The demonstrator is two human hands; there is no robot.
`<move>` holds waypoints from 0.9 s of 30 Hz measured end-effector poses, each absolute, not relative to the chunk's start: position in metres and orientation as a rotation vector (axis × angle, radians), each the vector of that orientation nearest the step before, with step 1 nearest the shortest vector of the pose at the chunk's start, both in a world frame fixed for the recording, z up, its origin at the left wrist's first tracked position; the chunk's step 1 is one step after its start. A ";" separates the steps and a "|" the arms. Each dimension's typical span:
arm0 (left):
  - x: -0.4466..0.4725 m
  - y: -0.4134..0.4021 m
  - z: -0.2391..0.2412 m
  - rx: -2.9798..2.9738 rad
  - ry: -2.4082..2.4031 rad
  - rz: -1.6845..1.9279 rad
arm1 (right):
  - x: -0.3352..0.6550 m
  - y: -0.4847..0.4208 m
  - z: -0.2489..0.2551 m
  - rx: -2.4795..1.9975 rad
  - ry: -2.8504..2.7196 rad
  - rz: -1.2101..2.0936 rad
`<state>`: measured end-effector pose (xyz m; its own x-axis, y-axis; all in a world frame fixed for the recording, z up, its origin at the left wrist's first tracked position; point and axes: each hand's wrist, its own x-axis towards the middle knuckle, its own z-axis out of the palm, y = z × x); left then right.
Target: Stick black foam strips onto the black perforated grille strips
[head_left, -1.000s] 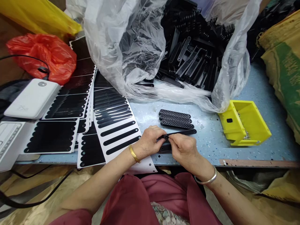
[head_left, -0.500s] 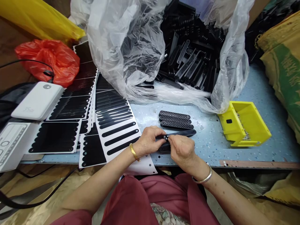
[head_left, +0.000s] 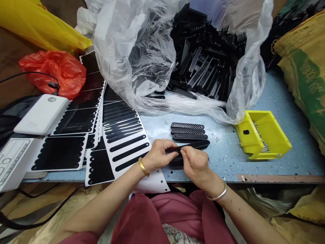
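Observation:
My left hand (head_left: 159, 155), with a gold bangle at the wrist, pinches the left end of a long black plastic bar (head_left: 200, 145) between thumb and fingers. My right hand (head_left: 196, 165), wearing a silver bangle, is closed with thumb and fingertip pressed on the same end. The bar slants up to the right over the blue table, its rounded far end uncovered. Under the hands lies another black bar (head_left: 176, 164), mostly hidden. Just beyond, several black bars with lattice faces (head_left: 190, 137) lie side by side. Whether a small part sits between my fingertips is hidden.
Sheets of black strip stickers (head_left: 130, 145) cover the left, beside a white power bank (head_left: 42, 113) and a red plastic bag (head_left: 54, 73). A clear plastic bag (head_left: 114, 57) spills black parts at the back. A yellow bin (head_left: 275, 135) holding small metal pieces stands right.
The whole view has shifted slightly. Both hands stay at the bar's left end, and the shiny round spot seen between the fingertips earlier is now darker.

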<state>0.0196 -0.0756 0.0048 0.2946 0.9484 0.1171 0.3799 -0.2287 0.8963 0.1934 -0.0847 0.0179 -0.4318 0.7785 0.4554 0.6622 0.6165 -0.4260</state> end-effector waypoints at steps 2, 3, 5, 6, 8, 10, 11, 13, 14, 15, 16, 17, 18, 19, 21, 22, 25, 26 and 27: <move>0.021 -0.077 0.004 1.843 1.208 0.888 | 0.194 -0.085 0.017 -1.147 -2.177 0.240; 0.021 -0.077 0.003 1.872 1.212 0.883 | 0.195 -0.086 0.016 -1.152 -2.166 0.241; 0.021 -0.078 0.002 1.908 1.224 0.894 | 0.196 -0.086 0.015 -1.152 -2.152 0.254; 0.021 -0.078 0.002 1.918 1.223 0.903 | 0.197 -0.086 0.015 -1.148 -2.145 0.267; 0.020 -0.079 0.003 1.922 1.211 0.922 | 0.199 -0.086 0.017 -1.130 -2.138 0.306; 0.020 -0.079 0.004 1.889 1.205 0.954 | 0.200 -0.086 0.018 -1.089 -2.138 0.338; 0.020 -0.079 0.006 1.868 1.194 0.977 | 0.201 -0.086 0.019 -1.066 -2.147 0.347; 0.022 -0.078 0.009 1.846 1.147 1.017 | 0.202 -0.087 0.020 -1.041 -2.161 0.341; 0.023 -0.077 0.010 1.846 1.115 1.027 | 0.202 -0.087 0.020 -1.040 -2.167 0.331; 0.024 -0.077 0.012 1.853 1.085 1.031 | 0.203 -0.088 0.020 -1.043 -2.172 0.323; 0.025 -0.076 0.013 1.862 1.068 1.030 | 0.203 -0.088 0.020 -1.046 -2.177 0.319; 0.026 -0.076 0.014 1.868 1.066 1.032 | 0.203 -0.088 0.020 -1.049 -2.178 0.314; 0.027 -0.076 0.014 1.871 1.075 1.038 | 0.203 -0.088 0.020 -1.053 -2.179 0.313; 0.027 -0.076 0.014 1.871 1.090 1.044 | 0.203 -0.088 0.020 -1.058 -2.181 0.314; 0.027 -0.076 0.014 1.861 1.118 1.043 | 0.202 -0.088 0.021 -1.072 -2.174 0.325; 0.027 -0.076 0.014 1.850 1.127 1.038 | 0.202 -0.088 0.021 -1.076 -2.165 0.337; 0.026 -0.075 0.015 1.829 1.101 1.031 | 0.204 -0.087 0.024 -1.065 -2.131 0.395; 0.026 -0.075 0.016 1.831 1.087 1.033 | 0.204 -0.087 0.025 -1.062 -2.126 0.417; 0.026 -0.074 0.016 1.837 1.080 1.034 | 0.204 -0.087 0.025 -1.060 -2.125 0.438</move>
<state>0.0256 -0.0742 0.0165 0.3161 0.9117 0.2625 0.3016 -0.3589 0.8833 0.2045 -0.0866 0.0252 -0.4107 0.7955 0.4455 0.5545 0.6058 -0.5705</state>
